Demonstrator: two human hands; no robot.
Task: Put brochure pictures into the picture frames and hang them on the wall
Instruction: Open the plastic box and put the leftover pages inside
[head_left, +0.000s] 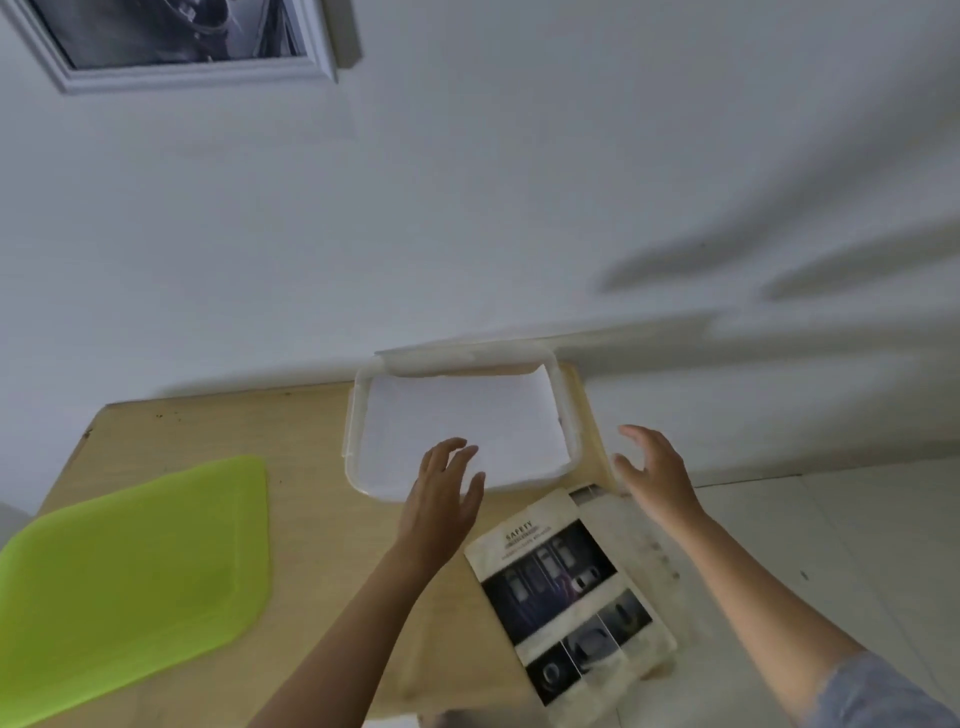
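A wooden table (311, 519) stands with its far edge against a white wall (519, 208); a white picture frame (355, 431) lies flat at the far edge, towards the far right corner, its far side close against the wall; the frame has rounded corners and a plain white sheet fills its inside.

The left hand (441, 499) is stretched out over the near side of the frame, palm down, fingers straight and slightly spread, gripping nothing; whether the fingertips touch the white sheet cannot be told.

The right hand (654, 478) is at the right edge of the table, just beside the right side of the frame; its fingers are spread and loosely bent, the thumb points towards the frame, and it holds nothing; a grey sleeve (883, 696) shows on that arm at the lower right.

A brochure (566, 587) lies face up at the near right corner of the table, between the two forearms and just near of the frame; it is turned at an angle to the table's edges; its page carries the heading "SAFETY" over dark photographs of cars.

A lime-green mat (140, 571) with rounded corners covers the near left part of the table, well apart from the frame.

On the wall at the upper left hangs another frame (192, 73), pale grey, with a black-and-white picture in it; pale floor (831, 545) shows beyond the right edge of the table.
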